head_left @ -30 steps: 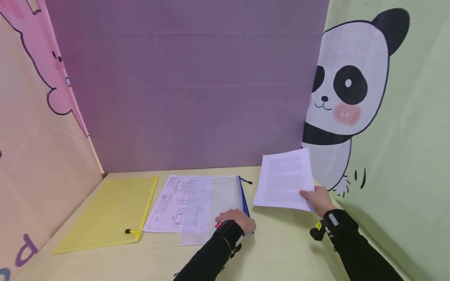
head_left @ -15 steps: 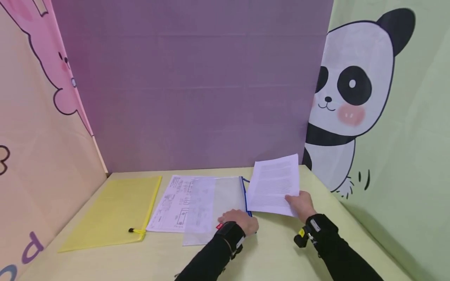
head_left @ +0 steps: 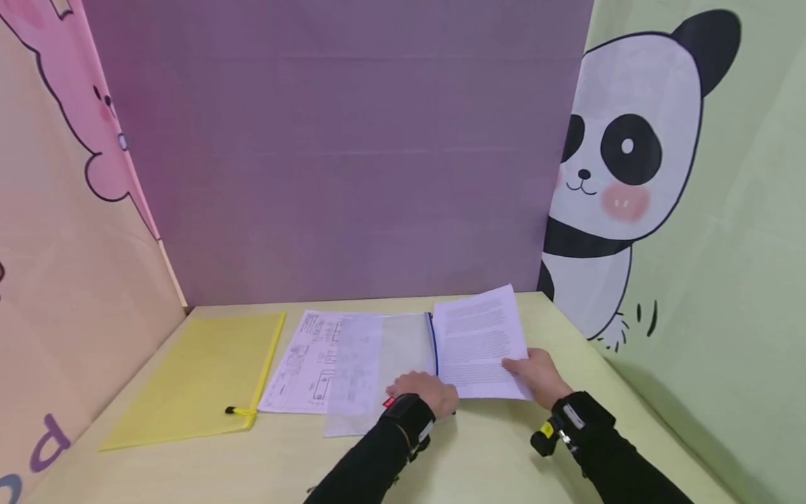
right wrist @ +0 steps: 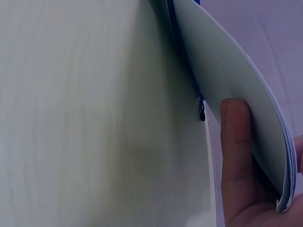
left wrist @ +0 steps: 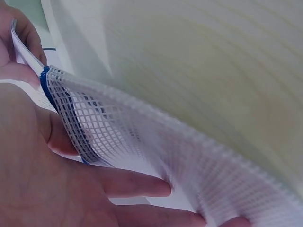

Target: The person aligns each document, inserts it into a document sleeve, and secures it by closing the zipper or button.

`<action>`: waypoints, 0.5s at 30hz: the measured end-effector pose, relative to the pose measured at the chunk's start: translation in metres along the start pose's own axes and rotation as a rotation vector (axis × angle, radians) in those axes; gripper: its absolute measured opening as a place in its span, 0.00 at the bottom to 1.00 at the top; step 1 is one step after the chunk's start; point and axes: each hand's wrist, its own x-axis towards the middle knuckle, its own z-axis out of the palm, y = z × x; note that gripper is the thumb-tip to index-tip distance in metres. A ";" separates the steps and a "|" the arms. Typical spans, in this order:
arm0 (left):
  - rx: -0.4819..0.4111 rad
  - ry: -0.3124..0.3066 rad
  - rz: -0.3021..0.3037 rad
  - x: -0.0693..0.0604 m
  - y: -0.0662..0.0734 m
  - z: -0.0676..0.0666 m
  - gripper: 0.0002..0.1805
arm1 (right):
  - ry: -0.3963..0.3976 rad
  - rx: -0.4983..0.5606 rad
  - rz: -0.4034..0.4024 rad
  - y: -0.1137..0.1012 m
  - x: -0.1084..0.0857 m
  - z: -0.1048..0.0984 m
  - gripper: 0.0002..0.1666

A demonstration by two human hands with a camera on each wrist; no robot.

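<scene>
A clear mesh zip file bag (head_left: 406, 336) with a blue zip edge lies on the table. My left hand (head_left: 425, 392) is at its near right corner, holding the mouth; in the left wrist view the fingers (left wrist: 137, 182) lie along the mesh and the thumb is partly hidden by the blue edge. My right hand (head_left: 538, 376) pinches a thin stack of printed paper sheets (head_left: 480, 343) by the right edge. The stack's left edge meets the bag's blue mouth; whether it is inside cannot be told. In the right wrist view the sheets (right wrist: 246, 94) bow upward.
Sheets of paper with line drawings (head_left: 299, 364) lie left of the bag, partly under it. Farther left is a yellow zip file bag (head_left: 195, 378) with a black-tipped pull. A purple panel (head_left: 346, 154) stands behind the table; a panda-printed wall (head_left: 743, 245) borders the right.
My right hand has carried the paper stack left and lower, up to the bag's blue edge. My left hand keeps its place at the bag's corner.
</scene>
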 end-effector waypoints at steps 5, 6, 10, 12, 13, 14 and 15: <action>-0.045 0.010 0.042 0.000 -0.004 -0.002 0.25 | -0.030 0.011 -0.006 -0.002 -0.005 -0.003 0.26; -0.054 0.008 0.055 -0.001 -0.005 -0.002 0.25 | -0.035 0.011 -0.004 -0.002 -0.006 -0.004 0.26; -0.078 -0.004 0.093 -0.004 -0.009 -0.006 0.24 | -0.051 0.011 0.007 -0.002 -0.009 -0.007 0.25; -0.082 -0.011 0.102 -0.005 -0.010 -0.008 0.24 | -0.059 0.006 0.004 -0.001 -0.011 -0.009 0.25; -0.081 -0.013 0.104 -0.006 -0.010 -0.008 0.25 | -0.062 0.005 0.005 0.000 -0.011 -0.010 0.25; -0.082 -0.013 0.106 -0.006 -0.010 -0.009 0.25 | -0.065 0.004 0.005 0.001 -0.011 -0.011 0.25; -0.082 -0.012 0.104 -0.006 -0.010 -0.008 0.25 | -0.067 -0.001 0.005 0.002 -0.011 -0.012 0.25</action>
